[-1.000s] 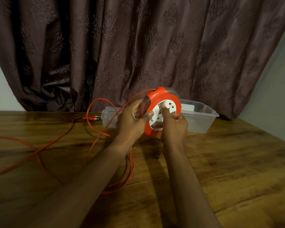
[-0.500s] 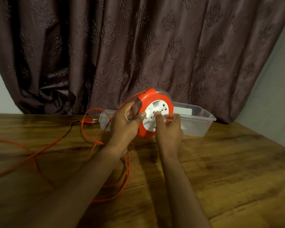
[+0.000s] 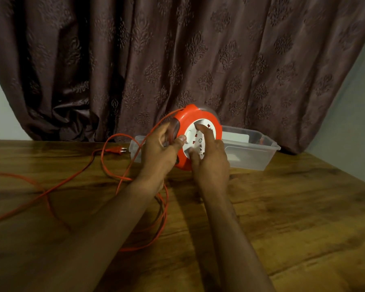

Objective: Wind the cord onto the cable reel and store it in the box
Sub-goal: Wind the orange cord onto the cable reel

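Gripping round orange plastic reel (image 3: 198, 131)

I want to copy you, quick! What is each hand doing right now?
Left hand: grips the orange edge of the cable reel, holding it up.
Right hand: fingers curled on the reel's white face, thumb and forefinger pressing it.
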